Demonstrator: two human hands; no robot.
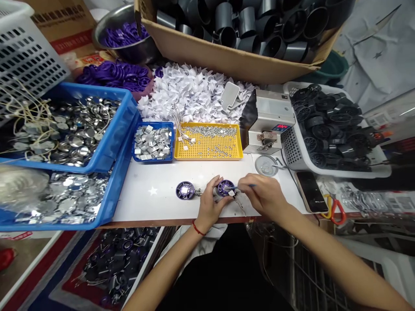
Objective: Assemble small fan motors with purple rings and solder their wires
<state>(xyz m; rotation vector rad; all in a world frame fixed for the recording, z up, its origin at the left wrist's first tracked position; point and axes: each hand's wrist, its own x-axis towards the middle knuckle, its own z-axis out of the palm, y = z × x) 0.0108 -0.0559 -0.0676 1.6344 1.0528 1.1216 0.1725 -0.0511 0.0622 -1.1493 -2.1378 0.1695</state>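
Near the table's front edge my left hand (pixel 210 203) holds a round purple and dark part (pixel 226 187), fingers wrapped around its side. My right hand (pixel 264 196) is closed on a thin blue tool (pixel 248 185), whose tip reaches over the top of that part. A small white connector (pixel 231 193) with thin wires lies at the part's lower right. To the left, a second purple round part (pixel 185 190) stands on the white table with a pale square piece in its centre. Small metal bits lie between it and my left hand.
Behind my hands sit a yellow tray (pixel 208 158) of small metal pieces and a blue tray (pixel 153 160). A grey machine (pixel 274 108), a round dish (pixel 266 165), a phone (pixel 311 192) and scissors (pixel 338 212) are to the right. Blue bins (pixel 128 112) stand left.
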